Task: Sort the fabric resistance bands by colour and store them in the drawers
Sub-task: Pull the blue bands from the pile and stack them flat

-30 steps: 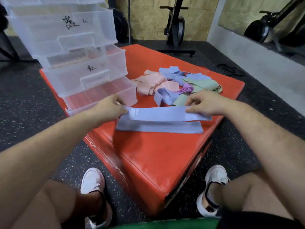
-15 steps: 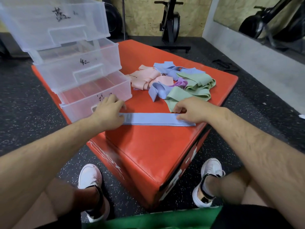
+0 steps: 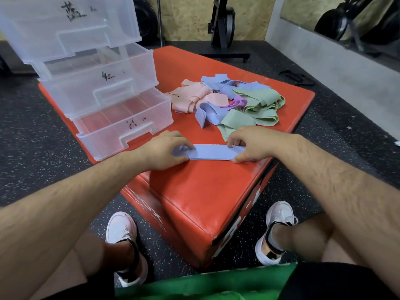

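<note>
Three clear drawers point(image 3: 121, 128), one red box point(image 3: 205, 191), one flat band point(image 3: 212, 151), two shoes point(image 3: 121, 228)

A red padded box point(image 3: 194, 191) stood on black speckled flooring point(image 3: 43, 137). White shoes point(image 3: 121, 230) point(image 3: 279, 215) flanked its near corner. Beyond its far corner stood an exercise machine point(image 3: 223, 24); off its right edge lay a black cord point(image 3: 296, 76).

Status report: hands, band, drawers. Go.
Left hand flat on blue band, right hand fingers on other end. Band lies flat on red box, not yet stored. Bottom drawer open beside it, nothing between.
</note>
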`<state>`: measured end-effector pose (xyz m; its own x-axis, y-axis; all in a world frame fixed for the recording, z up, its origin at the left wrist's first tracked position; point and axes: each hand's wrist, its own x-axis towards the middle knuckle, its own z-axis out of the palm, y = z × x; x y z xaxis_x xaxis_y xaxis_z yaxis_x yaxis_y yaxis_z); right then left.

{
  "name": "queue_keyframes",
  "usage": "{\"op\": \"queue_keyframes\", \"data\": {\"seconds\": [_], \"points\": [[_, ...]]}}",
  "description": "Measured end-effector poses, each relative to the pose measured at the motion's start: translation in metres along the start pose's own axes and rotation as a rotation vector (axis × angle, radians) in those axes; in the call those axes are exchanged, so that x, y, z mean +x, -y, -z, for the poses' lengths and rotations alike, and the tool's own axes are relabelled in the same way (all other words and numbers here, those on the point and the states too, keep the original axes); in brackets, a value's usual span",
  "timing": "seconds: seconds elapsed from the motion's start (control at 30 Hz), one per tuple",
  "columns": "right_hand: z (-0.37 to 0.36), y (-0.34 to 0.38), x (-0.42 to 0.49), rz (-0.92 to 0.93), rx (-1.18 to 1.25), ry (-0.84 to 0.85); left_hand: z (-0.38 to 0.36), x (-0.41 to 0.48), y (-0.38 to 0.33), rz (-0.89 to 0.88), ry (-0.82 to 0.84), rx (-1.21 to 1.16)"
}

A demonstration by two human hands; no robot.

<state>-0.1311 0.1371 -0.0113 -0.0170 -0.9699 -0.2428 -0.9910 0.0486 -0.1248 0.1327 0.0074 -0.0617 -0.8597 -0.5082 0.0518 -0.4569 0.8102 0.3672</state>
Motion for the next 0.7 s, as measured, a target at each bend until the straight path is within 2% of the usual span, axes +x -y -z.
{"op": "queue_keyframes", "data": {"seconds": [0.2,0.4,0.5,0.7], "points": [[0.0,0.002,0.0,-0.016,-0.047,-0.021,0.002,0.005,-0.004,0.044,0.018,0.035],[0.016,0.023,0.024,0.014,-0.045,-0.26,0.008,0.042,-0.023,0.123,-0.054,0.04],[0.021,0.033,0.042,0.018,-0.102,-0.284,0.008,0.065,-0.028,0.183,-0.071,0.066],[0.026,0.033,0.063,-0.013,-0.128,-0.302,0.004,0.095,-0.036,0.166,-0.179,0.032]]}}
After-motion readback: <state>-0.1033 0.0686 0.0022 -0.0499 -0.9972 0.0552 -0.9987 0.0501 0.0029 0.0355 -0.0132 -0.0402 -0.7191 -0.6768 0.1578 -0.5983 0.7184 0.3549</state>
